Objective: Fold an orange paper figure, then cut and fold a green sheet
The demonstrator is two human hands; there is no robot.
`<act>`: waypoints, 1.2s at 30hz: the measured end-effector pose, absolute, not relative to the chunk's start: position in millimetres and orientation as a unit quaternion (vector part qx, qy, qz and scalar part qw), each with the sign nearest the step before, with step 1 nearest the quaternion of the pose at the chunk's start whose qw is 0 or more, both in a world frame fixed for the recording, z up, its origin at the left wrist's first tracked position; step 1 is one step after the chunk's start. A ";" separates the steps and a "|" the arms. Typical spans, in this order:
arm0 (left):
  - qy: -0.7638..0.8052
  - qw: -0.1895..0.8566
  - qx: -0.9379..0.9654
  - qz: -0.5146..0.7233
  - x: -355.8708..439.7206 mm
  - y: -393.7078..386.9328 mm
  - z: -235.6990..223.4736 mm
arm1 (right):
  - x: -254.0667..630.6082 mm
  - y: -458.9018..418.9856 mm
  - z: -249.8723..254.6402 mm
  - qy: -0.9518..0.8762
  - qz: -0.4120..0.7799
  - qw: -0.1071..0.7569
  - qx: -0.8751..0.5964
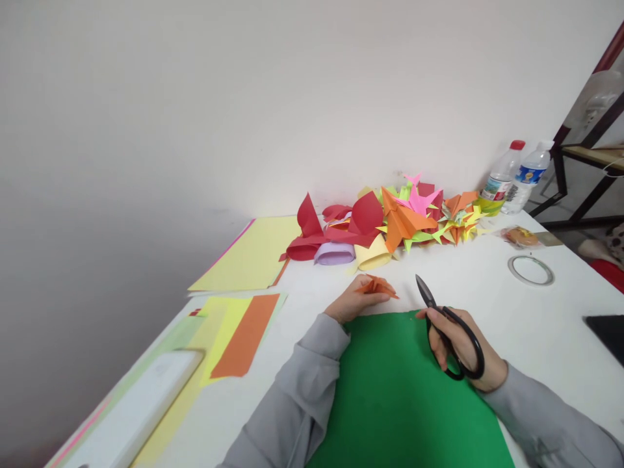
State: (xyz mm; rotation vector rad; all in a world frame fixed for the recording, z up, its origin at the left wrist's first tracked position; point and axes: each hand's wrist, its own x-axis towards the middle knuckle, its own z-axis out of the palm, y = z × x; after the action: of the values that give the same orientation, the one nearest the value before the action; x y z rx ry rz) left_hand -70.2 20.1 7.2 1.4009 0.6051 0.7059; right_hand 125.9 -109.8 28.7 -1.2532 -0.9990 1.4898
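Note:
My left hand (355,299) pinches a small piece of folded orange paper (379,286) just beyond the far edge of a green sheet (404,390). In my right hand (461,344) is a pair of black-handled scissors (428,294), blades pointing up and away to the left. Their blades look closed together and stay apart from the orange paper. The green sheet lies flat on the white table under both forearms.
Along the wall sits a pile of folded paper shapes (407,218). Two bottles (497,182) stand at the back right, near a tape roll (531,270) and a wrapped bun (520,236). Coloured sheets (246,253), an orange strip (248,335) and a white slab-like object (141,403) lie left.

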 end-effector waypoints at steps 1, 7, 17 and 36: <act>0.278 0.658 0.619 0.327 -67.5 19.6 6.7 | 125.9 -109.4 29.5 -0.392 0.610 0.468 -0.506; 0.301 0.607 0.594 0.434 -54.1 16.5 -2.2 | 124.0 -111.5 37.4 -0.359 0.646 0.483 -0.470; 0.324 0.641 0.512 0.470 -48.4 10.6 -6.8 | 122.6 -116.0 9.8 -0.390 0.712 0.495 -0.310; 0.356 0.690 0.515 0.363 -27.5 -9.2 1.1 | 122.4 -119.0 28.5 -0.505 0.674 0.367 -0.395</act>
State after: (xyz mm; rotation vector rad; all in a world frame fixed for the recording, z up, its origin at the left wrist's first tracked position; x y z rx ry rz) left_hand -27.5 -9.2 1.1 1.1508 0.7957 0.8112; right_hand 122.4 -119.0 28.5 -1.0161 -1.2977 1.7317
